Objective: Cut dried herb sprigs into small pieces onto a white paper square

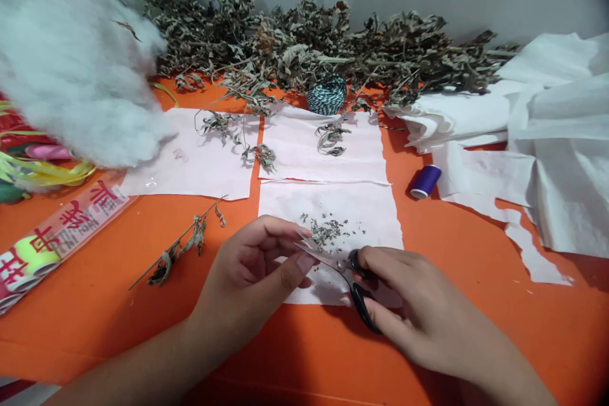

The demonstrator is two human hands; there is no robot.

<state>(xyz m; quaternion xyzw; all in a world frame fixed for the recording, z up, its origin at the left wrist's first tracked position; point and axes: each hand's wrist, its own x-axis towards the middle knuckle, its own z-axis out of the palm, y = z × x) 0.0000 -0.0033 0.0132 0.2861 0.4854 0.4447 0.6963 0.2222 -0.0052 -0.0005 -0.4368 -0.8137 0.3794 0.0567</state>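
My right hand (409, 304) grips a pair of scissors (364, 311) by its black handles, with the blades pointing left and slightly parted. Around the blade tips curl the fingers of my left hand (266, 266), thumb close to the lower blade; whatever they pinch is too small or hidden to make out. Just beyond both hands, chopped dry leaf bits (328, 231) lie on a white paper sheet (280, 200). To the left of my left hand rests a dried leafy sprig (183, 244) on the orange table (162, 330).
Dried plant stalks (285, 44) line the back by the wall. White stuffing (85, 76) and a pack of thread spools (52, 241) are at left. A dark string ball (327, 95), a purple thread spool (425, 181) and white paper sheets (571, 171) lie further back and right.
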